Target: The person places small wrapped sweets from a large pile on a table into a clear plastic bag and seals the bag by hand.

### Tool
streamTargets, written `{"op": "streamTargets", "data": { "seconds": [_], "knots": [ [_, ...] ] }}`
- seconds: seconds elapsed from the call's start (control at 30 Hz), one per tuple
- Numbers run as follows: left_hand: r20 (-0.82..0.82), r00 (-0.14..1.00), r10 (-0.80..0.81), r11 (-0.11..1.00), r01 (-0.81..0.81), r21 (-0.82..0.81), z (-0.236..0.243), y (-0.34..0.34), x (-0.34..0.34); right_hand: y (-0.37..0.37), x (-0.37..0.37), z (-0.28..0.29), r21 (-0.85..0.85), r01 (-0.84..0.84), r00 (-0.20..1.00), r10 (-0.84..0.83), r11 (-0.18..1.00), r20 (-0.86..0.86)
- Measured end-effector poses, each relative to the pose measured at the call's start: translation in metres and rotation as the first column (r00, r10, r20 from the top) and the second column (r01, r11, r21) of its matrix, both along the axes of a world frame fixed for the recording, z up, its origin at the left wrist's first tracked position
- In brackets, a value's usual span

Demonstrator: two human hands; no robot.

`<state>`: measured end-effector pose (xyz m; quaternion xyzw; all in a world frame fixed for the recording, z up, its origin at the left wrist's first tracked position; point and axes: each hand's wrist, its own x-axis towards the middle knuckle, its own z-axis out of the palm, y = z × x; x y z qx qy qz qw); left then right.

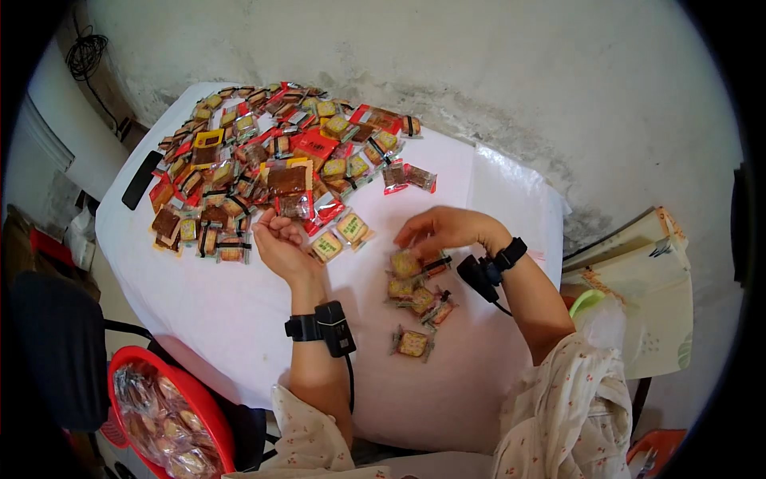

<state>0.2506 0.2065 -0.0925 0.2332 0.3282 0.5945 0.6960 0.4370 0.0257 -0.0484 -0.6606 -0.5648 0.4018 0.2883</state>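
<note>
My left hand (281,246) is at the near edge of a large pile of wrapped snacks (239,172), fingers curled inward. What lies inside those fingers, if anything, is hidden. Just right of it, two pale wrapped biscuits (339,235) rest side by side. My right hand (451,229) hovers with bent, parted fingers above a small group of wrapped biscuits. Directly under its fingertips is a slightly blurred yellow biscuit pack (405,263); I see no firm grip on it. Nearest me in that group, one square biscuit pack (412,344) lies apart.
A black phone-like slab (142,180) lies at the table's left edge. Clear plastic sheeting (511,191) covers the far right corner. At lower left stands a red basin (211,403) of wrapped round pastries. Cartons (638,287) stand right of the table, against the wall.
</note>
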Motion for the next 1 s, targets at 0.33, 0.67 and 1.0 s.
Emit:
{"op": "streamTargets", "data": {
  "seconds": [0.33,0.67,1.0],
  "knots": [
    [0.02,1.0,-0.023,1.0,0.023,-0.02,0.002,-0.003,0.0,0.099,0.071,-0.034,0.445,0.46,0.582,-0.639,0.768,0.502],
    [0.026,0.999,-0.035,0.999,0.034,0.024,-0.002,0.001,-0.003,0.107,0.072,-0.022,0.466,0.59,0.392,-0.738,0.66,0.549],
    [0.033,0.999,-0.009,0.999,0.011,-0.053,0.005,-0.004,0.001,0.005,0.021,0.013,-0.084,-0.157,0.986,0.162,0.984,0.05]
  ]
}}
